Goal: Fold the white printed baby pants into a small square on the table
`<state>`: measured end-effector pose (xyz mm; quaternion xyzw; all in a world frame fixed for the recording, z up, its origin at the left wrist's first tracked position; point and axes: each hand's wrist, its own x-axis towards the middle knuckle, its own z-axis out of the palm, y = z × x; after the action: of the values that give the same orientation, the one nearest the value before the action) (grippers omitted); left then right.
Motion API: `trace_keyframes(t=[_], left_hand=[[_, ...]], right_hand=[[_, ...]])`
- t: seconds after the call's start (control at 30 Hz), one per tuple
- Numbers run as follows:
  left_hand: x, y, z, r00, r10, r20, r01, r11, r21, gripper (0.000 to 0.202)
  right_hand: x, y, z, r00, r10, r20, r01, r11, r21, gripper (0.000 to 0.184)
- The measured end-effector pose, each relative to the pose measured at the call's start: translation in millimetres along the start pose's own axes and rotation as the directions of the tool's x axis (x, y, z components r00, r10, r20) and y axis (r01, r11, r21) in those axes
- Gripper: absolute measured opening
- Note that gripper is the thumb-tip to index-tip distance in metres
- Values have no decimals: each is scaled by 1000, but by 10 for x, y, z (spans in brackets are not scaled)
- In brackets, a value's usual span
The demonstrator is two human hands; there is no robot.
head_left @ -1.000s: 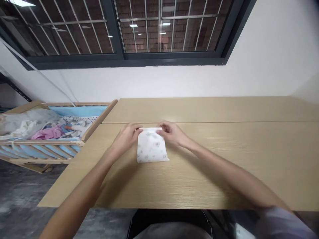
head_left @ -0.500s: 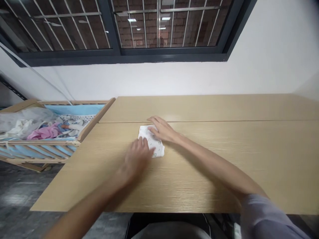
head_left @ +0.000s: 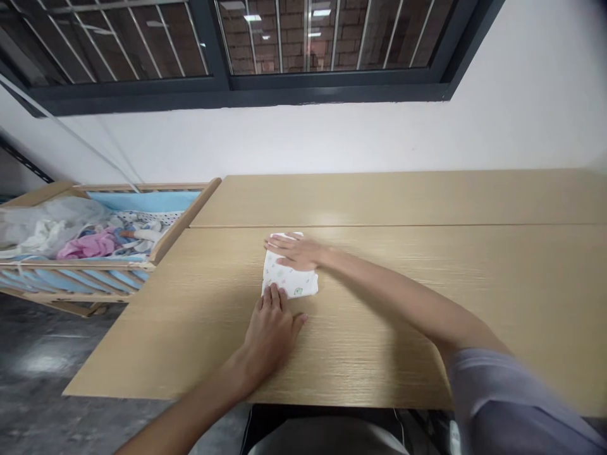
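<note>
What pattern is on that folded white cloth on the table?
The folded cloth is white with small scattered green and blue prints, best seen in the head view.

A folded white cloth with a pastel print [head_left: 289,276] lies left of the middle of a light wood-grain table [head_left: 403,316]. The right hand [head_left: 296,251] rests flat across its top, fingers pointing left; the left hand [head_left: 270,335] lies on the tabletop, fingertips at the cloth's near edge. A wooden crib with blue padding [head_left: 80,265] stands beside the table's left edge.
</note>
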<state>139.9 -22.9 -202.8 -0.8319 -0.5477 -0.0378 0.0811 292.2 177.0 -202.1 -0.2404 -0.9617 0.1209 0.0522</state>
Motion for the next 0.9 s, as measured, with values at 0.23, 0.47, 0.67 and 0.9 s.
trace_keyframes(t=[0.23,0.47,0.67,0.9], left_hand=[[4,-7,7,1000,5,19,-4,1000,-27,64],[120,-498,-222,983,166,73,-149,969,-199,34],[210,-915,-132,960,280,9,-268,928,-259,28],[188,-779,-247,960,276,50,-248,920,-305,32]], right_hand=[[77,268,-86,987,157,-42,-158,987,-19,68],[-513,-436,-361,949,125,-290,-134,991,-13,54],[-1041,-864,-118,987,53,-155,-77,985,-153,39],[-1224,-1127,-19,969,139,-205,-184,958,-222,26]])
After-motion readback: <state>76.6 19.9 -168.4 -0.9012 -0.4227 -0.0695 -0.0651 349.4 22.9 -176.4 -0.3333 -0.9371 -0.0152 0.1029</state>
